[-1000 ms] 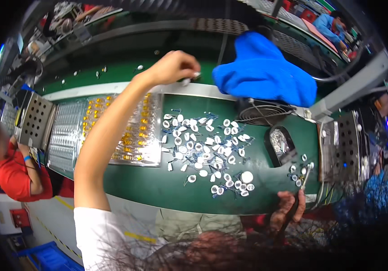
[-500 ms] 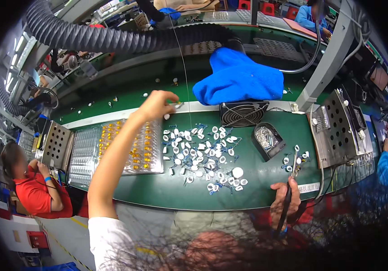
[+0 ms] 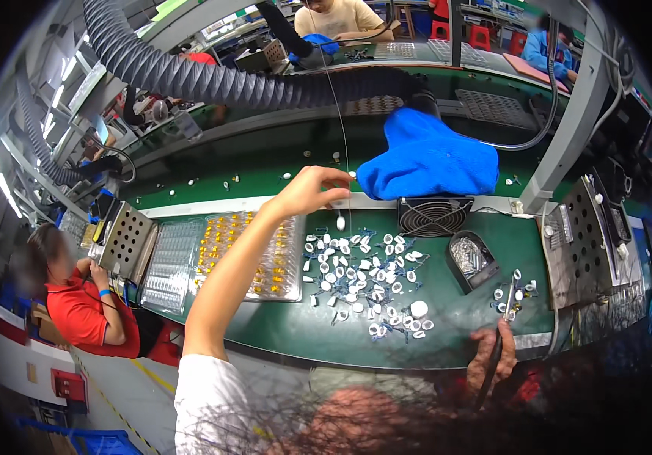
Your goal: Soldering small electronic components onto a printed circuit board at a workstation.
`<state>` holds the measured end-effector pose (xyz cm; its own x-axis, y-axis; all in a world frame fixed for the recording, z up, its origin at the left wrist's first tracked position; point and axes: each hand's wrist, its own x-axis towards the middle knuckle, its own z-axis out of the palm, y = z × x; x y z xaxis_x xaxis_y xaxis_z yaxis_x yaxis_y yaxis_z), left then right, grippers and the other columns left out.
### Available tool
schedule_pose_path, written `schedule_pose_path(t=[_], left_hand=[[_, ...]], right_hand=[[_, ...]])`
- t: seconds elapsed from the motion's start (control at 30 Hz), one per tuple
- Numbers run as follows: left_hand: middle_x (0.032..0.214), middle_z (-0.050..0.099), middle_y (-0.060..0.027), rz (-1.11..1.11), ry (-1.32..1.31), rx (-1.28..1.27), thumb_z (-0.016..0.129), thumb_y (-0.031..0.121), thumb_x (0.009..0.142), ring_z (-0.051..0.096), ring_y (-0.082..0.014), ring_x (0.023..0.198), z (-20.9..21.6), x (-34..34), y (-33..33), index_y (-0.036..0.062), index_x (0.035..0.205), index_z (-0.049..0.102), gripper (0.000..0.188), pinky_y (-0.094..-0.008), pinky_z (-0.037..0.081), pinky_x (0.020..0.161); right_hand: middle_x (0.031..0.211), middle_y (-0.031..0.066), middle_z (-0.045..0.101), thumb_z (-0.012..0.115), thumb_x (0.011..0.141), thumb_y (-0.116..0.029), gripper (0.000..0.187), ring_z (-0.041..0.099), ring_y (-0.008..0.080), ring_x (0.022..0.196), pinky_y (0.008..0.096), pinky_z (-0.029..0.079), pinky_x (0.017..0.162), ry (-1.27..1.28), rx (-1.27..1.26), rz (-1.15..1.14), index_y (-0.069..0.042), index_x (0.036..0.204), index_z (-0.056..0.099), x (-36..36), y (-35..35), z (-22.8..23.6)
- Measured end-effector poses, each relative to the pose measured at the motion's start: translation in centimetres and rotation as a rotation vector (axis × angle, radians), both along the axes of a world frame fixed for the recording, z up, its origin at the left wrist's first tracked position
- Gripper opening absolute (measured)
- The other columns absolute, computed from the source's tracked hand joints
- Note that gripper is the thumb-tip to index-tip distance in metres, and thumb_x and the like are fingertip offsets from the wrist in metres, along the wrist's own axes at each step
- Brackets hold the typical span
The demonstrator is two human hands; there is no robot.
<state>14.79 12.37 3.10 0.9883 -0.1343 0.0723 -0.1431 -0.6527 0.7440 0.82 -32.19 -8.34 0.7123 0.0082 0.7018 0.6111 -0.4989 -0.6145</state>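
Observation:
My left hand [image 3: 314, 191] reaches over the pale rail along the far side of the bench. Its thumb and fingers are apart. Just below the fingertips is a small white part [image 3: 340, 222] with a thin stem; whether it touches the hand is unclear. In front lies a loose heap of white ring-shaped parts [image 3: 360, 273] with dark blue leads. My right hand [image 3: 491, 356], at the near right edge, is closed around what looks like a soldering iron [image 3: 494, 362] with a black handle. Its metal tip points at a few white parts [image 3: 519, 292].
Clear plastic trays with orange parts [image 3: 276, 277] stand left of the heap. A black box of metal pieces [image 3: 470, 262], a fan [image 3: 433, 218] and a blue cloth [image 3: 432, 163] are right of it. A perforated metal stand [image 3: 580, 243] is farther right; a person in red sits left.
The whole view has shifted, so the bench sits lower and farther right. My left hand has moved slightly, and a white part now shows below its fingers. My right hand keeps its grip.

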Motion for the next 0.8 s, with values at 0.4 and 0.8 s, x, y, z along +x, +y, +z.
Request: schedule_pose_path(t=[0.4,0.8], left_hand=[[0.093,0.075,-0.0236,0.446,-0.05,0.887,0.066,-0.001,0.083,0.074,-0.0422,0.092,-5.1,3.3,12.9,0.0037,0.091,0.077,0.014,-0.0475,0.061,0.086],[0.123,0.073,-0.0219,0.406,-0.23,0.546,0.064,0.008,0.093,0.07,-0.0366,0.115,-2.5,-1.5,19.4,0.0,0.127,0.07,0.035,-0.0402,0.054,0.101]], right_hand=[[0.074,0.0121,0.073,0.061,0.097,0.002,0.032,0.071,0.0226,0.066,0.0336,0.056,0.066,0.054,0.112,0.039,0.006,0.128,0.06,0.3,1.2,1.3],[0.072,0.0154,0.072,0.06,0.098,0.002,0.031,0.072,0.0243,0.064,0.0331,0.056,0.062,0.004,0.173,0.091,0.009,0.128,0.059,0.2,0.7,0.6]])
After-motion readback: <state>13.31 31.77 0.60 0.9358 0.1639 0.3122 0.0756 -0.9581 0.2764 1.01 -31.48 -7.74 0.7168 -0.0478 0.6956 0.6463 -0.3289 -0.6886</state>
